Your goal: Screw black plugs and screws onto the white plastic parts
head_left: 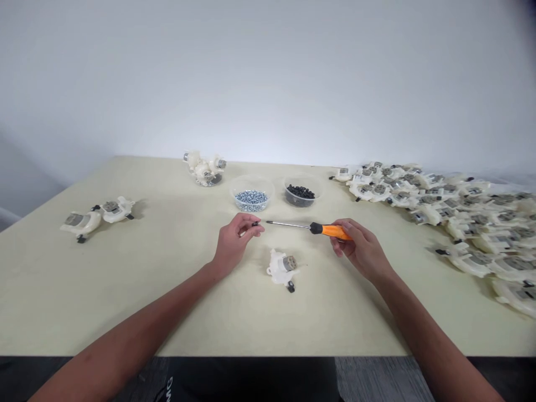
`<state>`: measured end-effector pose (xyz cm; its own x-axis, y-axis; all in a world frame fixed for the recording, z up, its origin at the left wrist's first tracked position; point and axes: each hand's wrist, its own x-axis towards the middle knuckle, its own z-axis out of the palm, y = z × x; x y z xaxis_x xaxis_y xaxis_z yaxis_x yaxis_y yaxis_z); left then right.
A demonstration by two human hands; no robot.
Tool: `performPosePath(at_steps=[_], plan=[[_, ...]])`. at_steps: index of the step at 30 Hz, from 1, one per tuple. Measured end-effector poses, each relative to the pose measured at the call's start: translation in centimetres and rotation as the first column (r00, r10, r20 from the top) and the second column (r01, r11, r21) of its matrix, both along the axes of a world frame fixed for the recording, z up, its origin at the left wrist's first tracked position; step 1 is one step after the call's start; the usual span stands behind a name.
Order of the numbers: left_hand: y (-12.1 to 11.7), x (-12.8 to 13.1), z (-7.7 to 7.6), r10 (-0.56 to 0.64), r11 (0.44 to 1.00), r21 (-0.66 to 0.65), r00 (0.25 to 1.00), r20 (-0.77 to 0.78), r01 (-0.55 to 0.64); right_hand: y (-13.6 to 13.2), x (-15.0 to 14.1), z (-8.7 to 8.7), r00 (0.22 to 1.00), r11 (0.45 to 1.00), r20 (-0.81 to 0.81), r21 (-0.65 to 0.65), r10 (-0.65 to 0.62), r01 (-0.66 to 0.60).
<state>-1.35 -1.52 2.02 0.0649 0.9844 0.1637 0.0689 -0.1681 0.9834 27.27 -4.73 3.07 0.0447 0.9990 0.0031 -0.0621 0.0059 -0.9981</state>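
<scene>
Small black part (255,224) pinched in the nearly closed left hand (233,241), orange-handled screwdriver (330,231) held firmly in the right hand (362,250), tip level and just apart.

Screwdriver handle (333,231) is coloured orange, with a black collar; shaft (288,225) is finished silver; screws (251,200) are tinted bluish silver; small parts (300,192) are coloured black; housing (281,267) is marked cream-white and grey; tabletop (125,290) is tinted pale cream.

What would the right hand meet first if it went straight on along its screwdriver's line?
Most likely the small black part pinched in the left hand: the screwdriver in the right hand lines up with it, though depth is unclear.
</scene>
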Motion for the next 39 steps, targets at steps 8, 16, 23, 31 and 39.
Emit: performPosePath(at_steps=[8, 16, 23, 31, 39], plan=[[0.0, -0.1, 0.1, -0.01, 1.0, 0.006, 0.999, -0.043, 0.01, 0.2, -0.1, -0.2, 0.999, 0.999, 0.027, -0.005, -0.039, 0.039], [0.0, 0.0, 0.2, 0.049, 0.998, 0.039, 0.998, -0.038, -0.048, 0.2, -0.2, -1.3, 0.838, 0.984, 0.517, 0.119, -0.176, 0.133], [0.0, -0.1, 0.4, 0.036, 0.985, 0.169, 0.997, -0.067, -0.024, -0.6, -1.5, -2.1, 0.476, 0.942, 0.847, 0.32, -0.238, -0.097], [0.3, -0.4, 0.5, 0.035, 0.965, 0.264, 0.994, -0.105, -0.006, -4.4, -7.9, 0.7, 0.398, 0.856, 0.917, 0.181, 0.031, -0.484], [0.2, -0.3, 0.1, -0.056, 0.986, 0.149, 0.991, -0.118, 0.074, 0.6, -8.6, -0.4, 0.358, 0.89, 0.932, 0.204, -0.05, -0.407]])
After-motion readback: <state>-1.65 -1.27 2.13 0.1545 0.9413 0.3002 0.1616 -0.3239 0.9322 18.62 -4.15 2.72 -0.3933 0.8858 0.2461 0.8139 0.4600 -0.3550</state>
